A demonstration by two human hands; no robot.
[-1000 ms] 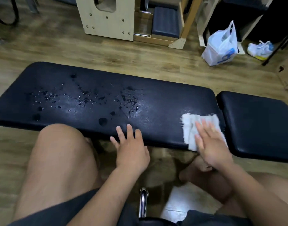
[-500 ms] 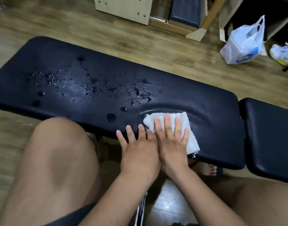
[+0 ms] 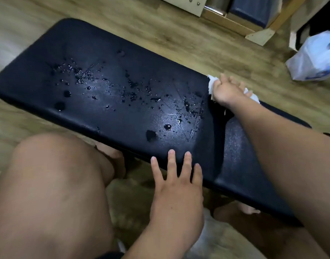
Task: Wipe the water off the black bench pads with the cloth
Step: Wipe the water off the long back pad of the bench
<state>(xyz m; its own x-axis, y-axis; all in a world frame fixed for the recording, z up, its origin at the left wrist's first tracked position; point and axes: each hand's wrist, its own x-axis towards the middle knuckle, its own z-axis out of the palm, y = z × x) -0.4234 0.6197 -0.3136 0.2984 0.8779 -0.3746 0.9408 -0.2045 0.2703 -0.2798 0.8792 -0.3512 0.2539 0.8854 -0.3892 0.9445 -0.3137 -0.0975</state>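
The right hand [image 3: 226,90] clutches the white cloth [image 3: 211,80] at the black desk pad's [image 3: 104,58] far edge, right of centre. The left hand [image 3: 177,186] lies flat on its near edge. Water drops [image 3: 134,94] bead mid-pad.

- We find the desk [image 3: 123,71] running from far left to near right on the floor [image 3: 160,25].
- Water drops [image 3: 130,94] lie on its left and middle parts.
- Our left hand [image 3: 177,186] rests on the near edge, right of our knee [image 3: 54,184].
- Our right hand [image 3: 225,90] sits on the cloth [image 3: 211,83] at the far edge, right of the drops.
- A bag [image 3: 315,58] lies on the floor at far right, behind the desk.
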